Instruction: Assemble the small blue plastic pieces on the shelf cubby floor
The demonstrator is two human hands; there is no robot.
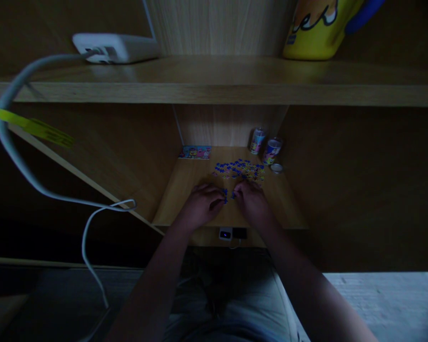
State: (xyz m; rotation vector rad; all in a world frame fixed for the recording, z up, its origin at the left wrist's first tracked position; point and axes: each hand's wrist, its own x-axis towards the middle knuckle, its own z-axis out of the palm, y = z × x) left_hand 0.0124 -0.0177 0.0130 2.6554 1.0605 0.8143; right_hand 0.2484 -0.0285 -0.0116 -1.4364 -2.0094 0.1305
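Both my hands are over the wooden shelf board, close to its front. My left hand is curled with thumb and fingertips at a few blue jigsaw puzzle pieces, which lie on the board at its right. My right hand pinches a small blue puzzle piece between thumb and fingers, a short gap to the right of those pieces. Just beyond my hands is a loose spread of blue and yellow puzzle pieces. The light is dim and the piece edges are blurred.
Two printed cans stand at the back right, with a round lid beside them. A colourful picture card lies at the back left. Overhead, an upper shelf carries a white adapter with a hanging cable and a yellow container.
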